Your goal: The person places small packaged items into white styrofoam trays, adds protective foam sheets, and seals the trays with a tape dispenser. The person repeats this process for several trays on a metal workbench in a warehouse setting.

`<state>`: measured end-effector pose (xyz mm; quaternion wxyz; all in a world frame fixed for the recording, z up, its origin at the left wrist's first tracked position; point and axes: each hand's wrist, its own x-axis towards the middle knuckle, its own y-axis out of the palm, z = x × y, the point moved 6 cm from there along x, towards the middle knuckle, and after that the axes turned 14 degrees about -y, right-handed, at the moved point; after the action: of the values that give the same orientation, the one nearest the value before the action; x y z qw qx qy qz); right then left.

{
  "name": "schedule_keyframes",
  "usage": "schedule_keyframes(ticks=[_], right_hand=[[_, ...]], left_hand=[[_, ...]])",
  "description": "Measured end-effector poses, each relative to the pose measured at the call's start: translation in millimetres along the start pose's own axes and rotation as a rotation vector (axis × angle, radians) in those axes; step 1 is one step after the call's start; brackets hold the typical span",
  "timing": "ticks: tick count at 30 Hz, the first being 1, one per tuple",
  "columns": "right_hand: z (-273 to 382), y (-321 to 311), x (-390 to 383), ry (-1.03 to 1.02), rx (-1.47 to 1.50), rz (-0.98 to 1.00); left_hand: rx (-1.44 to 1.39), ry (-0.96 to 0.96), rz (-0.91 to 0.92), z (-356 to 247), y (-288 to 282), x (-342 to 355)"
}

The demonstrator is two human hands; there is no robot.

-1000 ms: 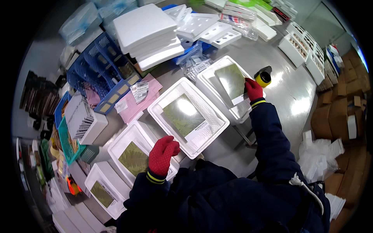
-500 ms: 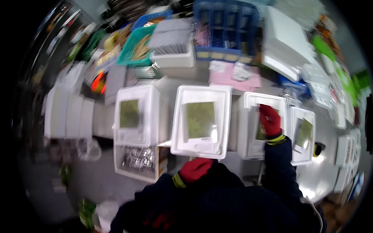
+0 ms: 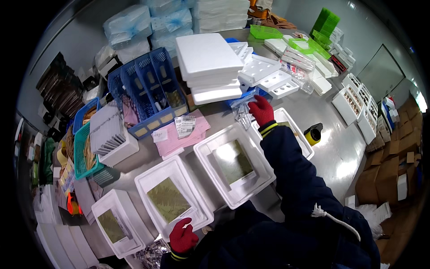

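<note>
My right hand [image 3: 263, 111], in a red glove, reaches over the right white foam tray [image 3: 298, 130], its fingers apart and bent beside clear bags of silvery packets [image 3: 243, 114]; I see nothing held in it. My left hand [image 3: 182, 237], also gloved, is at the lower edge of the middle-left tray [image 3: 144, 171], fingers apart and apparently empty. Leaf-patterned green sheets with white labels lie in the centre tray [image 3: 205, 154], that middle-left tray and the far-left tray [image 3: 134, 210]. The right tray's sheet is mostly hidden by my arm.
Behind are stacked foam lids [image 3: 206, 54], a blue divided crate [image 3: 143, 71], pink paper [image 3: 165, 145] and a teal basket [image 3: 83, 168]. A black-yellow roll [image 3: 313, 134] stands on the steel table [image 3: 340, 157]. Foam cases [image 3: 345, 105] and cardboard boxes [image 3: 385, 184] are at the right.
My view has swung aside and back. My right hand has let go of the sheet it held over the right tray and moved beyond it toward the bags. My left hand sits lower.
</note>
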<state>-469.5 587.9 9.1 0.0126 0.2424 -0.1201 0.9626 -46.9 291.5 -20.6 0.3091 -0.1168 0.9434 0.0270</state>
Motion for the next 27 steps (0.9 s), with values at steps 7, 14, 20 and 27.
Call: schedule_keyframes(ticks=[7,14,20,27], right_hand=[[-54.8,-11.6,135.8,-0.344,-1.187,0.283],[-83.4,-29.4,168.8,-0.370,-1.463,0.601],[52.4,-101.8,82.3,-0.680,-1.012,0.627],[86.2,-154.3,-110.5,-0.719,-0.911,0.803]], left_hand=[[-0.059,-0.024,0.061,-50.0,106.1,45.7],[0.201,0.131,0.052,-79.7,152.8,50.2],[-0.067,0.026,0.069,-65.9,151.4,61.2],[0.185,0.377,0.155,-94.6,232.1,83.8]])
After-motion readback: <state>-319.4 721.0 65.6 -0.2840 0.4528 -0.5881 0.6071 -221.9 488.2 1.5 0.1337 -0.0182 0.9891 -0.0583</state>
